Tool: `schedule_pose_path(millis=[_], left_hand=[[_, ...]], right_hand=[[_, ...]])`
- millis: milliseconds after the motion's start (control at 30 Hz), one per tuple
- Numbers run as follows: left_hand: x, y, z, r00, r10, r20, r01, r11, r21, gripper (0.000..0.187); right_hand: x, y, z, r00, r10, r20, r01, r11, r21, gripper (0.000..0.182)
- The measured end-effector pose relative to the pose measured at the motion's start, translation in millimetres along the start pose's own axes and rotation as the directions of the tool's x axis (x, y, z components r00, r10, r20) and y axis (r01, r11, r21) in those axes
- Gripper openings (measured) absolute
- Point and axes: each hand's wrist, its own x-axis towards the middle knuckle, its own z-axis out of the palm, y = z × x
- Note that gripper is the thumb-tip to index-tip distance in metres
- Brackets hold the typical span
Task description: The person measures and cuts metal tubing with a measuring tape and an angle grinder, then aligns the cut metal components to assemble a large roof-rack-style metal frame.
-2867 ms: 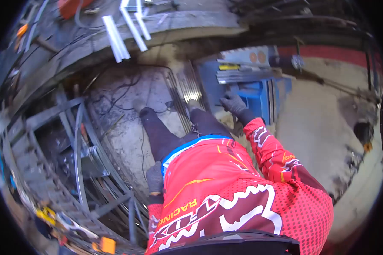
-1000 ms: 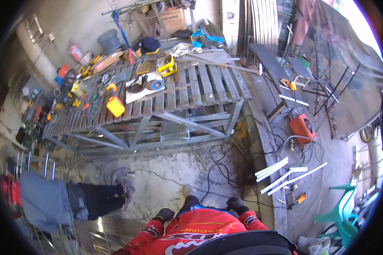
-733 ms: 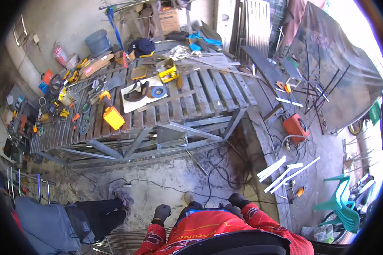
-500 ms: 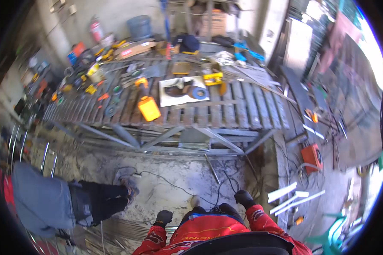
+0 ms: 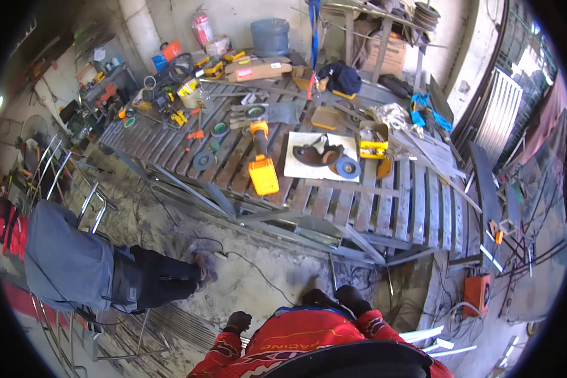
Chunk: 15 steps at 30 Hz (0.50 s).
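The left hand (image 5: 238,322), gloved, hangs beside the red shirt with its fingers curled in, seemingly holding nothing; the rods (image 5: 186,324) lie on the floor past it, to its left. The right hand (image 5: 353,300), gloved too, is on the shirt's other side, its fingers too dark to tell whether they are closed. The strips (image 5: 422,334) lie to its right, apart from it. Ahead of both hands stands the slatted worktop (image 5: 366,208), bearing a yellow tool (image 5: 263,175) near its front edge, with a white sheet (image 5: 295,169) and disc (image 5: 346,167) beside it. A co-worker (image 5: 69,255) bends at far left.
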Motion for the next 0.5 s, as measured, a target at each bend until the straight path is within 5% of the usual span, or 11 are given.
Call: schedule_pose_path(millis=[67, 100, 133, 167, 200, 233, 267, 333, 500], left_hand=[[19.1, 5.4, -36.4, 0.969, 0.075, -0.236, -0.074, 0.997, 0.012, 0.011], [31.5, 7.0, -50.3, 0.919, 0.106, -0.380, -0.099, 0.994, 0.039, 0.011], [46.8, 7.8, -64.7, 0.846, 0.135, -0.516, -0.117, 0.991, 0.069, 0.011], [57.4, 12.6, -84.9, 0.798, 0.081, -0.598, -0.123, 0.992, -0.031, 0.011], [62.9, 23.1, -109.7, 0.744, 0.020, -0.667, -0.141, 0.982, -0.129, 0.011], [64.8, 40.7, -136.7, 0.736, -0.217, -0.641, -0.176, 0.853, -0.491, 0.013], [62.6, 61.5, -169.1, 0.734, -0.424, -0.530, -0.215, 0.595, -0.774, 0.015], [52.4, 90.3, -230.1, 0.755, -0.471, -0.457, -0.195, 0.503, -0.842, 0.018], [71.2, 75.6, -302.6, 0.622, -0.384, -0.683, -0.399, 0.595, -0.698, 0.018]], right_hand=[[41.8, 21.0, -29.1, 0.999, 0.031, -0.038, -0.032, 0.999, -0.011, 0.006], [57.1, 31.4, -50.4, 0.951, -0.158, -0.265, 0.148, 0.987, -0.056, 0.010], [67.1, -1.5, -127.3, 0.934, 0.358, -0.008, -0.246, 0.657, 0.713, 0.018], [83.7, 2.9, -148.1, 0.941, 0.337, 0.015, -0.231, 0.610, 0.758, 0.021], [96.1, -0.4, -168.2, 0.943, 0.310, -0.123, -0.094, 0.602, 0.793, 0.017], [111.7, 3.1, -188.8, 0.955, 0.194, -0.224, 0.003, 0.750, 0.661, 0.016], [122.3, -3.3, -214.3, 0.959, 0.183, -0.215, 0.002, 0.756, 0.655, 0.016], [138.0, -21.3, -259.1, 0.950, 0.217, -0.226, 0.019, 0.680, 0.733, 0.017], [179.0, -21.1, -277.2, 0.965, 0.102, -0.240, 0.113, 0.665, 0.739, 0.016]])
